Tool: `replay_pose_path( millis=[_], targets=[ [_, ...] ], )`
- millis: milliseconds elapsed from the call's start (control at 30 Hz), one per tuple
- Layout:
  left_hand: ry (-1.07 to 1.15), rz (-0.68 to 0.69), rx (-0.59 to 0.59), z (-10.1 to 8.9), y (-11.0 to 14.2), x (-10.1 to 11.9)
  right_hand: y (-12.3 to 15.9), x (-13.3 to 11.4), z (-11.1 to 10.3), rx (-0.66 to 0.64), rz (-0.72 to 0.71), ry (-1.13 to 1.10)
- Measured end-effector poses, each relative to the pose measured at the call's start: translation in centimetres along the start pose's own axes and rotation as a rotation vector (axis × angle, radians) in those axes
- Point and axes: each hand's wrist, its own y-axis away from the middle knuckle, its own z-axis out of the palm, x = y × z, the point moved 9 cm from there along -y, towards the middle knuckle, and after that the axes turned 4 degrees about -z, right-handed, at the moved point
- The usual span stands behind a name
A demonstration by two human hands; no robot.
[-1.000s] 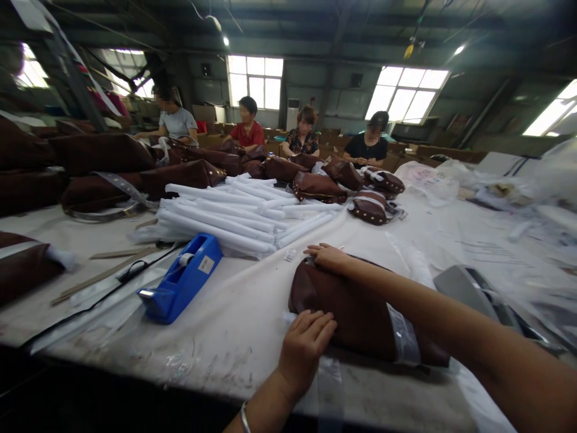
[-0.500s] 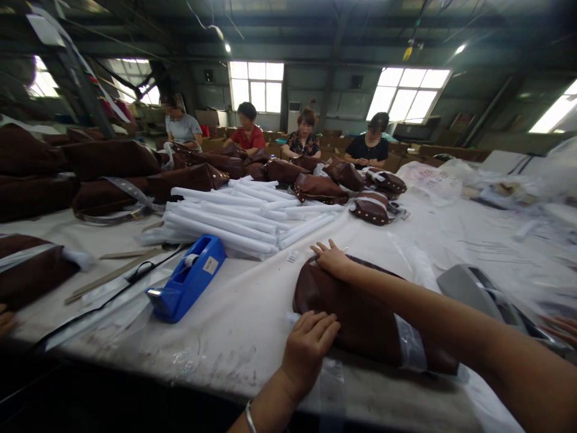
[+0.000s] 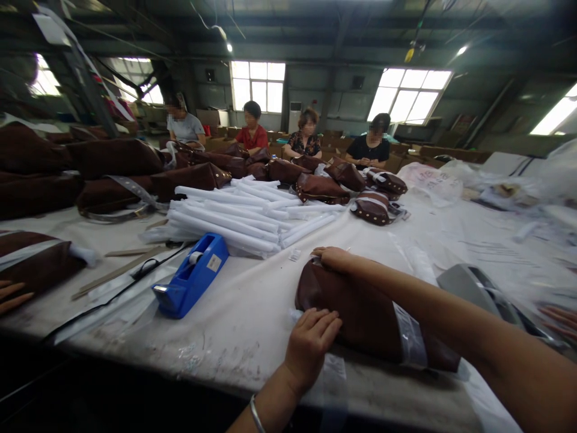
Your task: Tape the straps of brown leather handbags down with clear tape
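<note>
My left hand (image 3: pixel 312 337): fingers close together, lying nearly flat on the near side of a plump brown leathery bag (image 3: pixel 360 310) with a shiny see-through band.
The brown bag: on the white-covered table (image 3: pixel 252 313), right in front of me.
My right hand (image 3: pixel 332 258): bent over the bag's far edge; I can't tell if it grips.
In the way: my right arm, hiding part of the bag.
Right of the bag: a curved grey plastic thing (image 3: pixel 469 291), and somebody's blurry hand (image 3: pixel 559 319).
Left: a long blue plastic tape holder (image 3: pixel 192 276), well apart; another person's hand (image 3: pixel 14 297) by a brown, white-banded bag (image 3: pixel 54 264).
Behind: a pile of long white rolls (image 3: pixel 229 219), then gold-studded brown bags (image 3: pixel 320 186).
Far off: four people (image 3: pixel 256 139) sitting.
</note>
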Motion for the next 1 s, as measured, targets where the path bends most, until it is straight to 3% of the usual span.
replay_pose_path(
  millis=[200, 367, 467, 533, 633, 733, 833, 900, 1000],
  targets=[
    [0.015, 0.0, 0.007, -0.1, 0.0, 0.0, 1.9, -0.7, -3.3, 0.074, -0.069, 0.029],
    [0.009, -0.009, -0.03, -0.2, -0.1, 0.0, 4.4, -2.9, -8.9, 0.351, -0.149, 0.134],
    [0.019, -0.005, -0.019, -0.3, -0.2, 0.1, 7.3, -4.2, -10.1, 0.482, -0.166, 0.103],
    [0.024, -0.007, -0.025, -0.2, -0.1, 0.1, 9.4, -3.7, -9.9, 0.556, -0.093, 0.01],
    [0.03, -0.005, -0.035, 0.1, -0.1, 0.1, 12.1, -0.8, -8.2, 0.608, 0.188, -0.136],
    [0.031, 0.001, -0.034, 0.1, 0.0, 0.0, 12.9, 1.8, -5.1, 0.423, 0.436, -0.194],
    [0.023, 0.009, -0.042, 0.0, -0.1, 0.1, 12.2, 3.1, -2.2, 0.192, 0.56, -0.284],
    [0.02, 0.017, -0.045, 0.0, -0.2, 0.2, 11.4, 3.5, -0.9, 0.136, 0.599, -0.413],
    [0.007, 0.024, -0.037, 0.0, -0.2, 0.3, 9.6, 3.7, 0.1, 0.174, 0.584, -0.574]
  ],
)
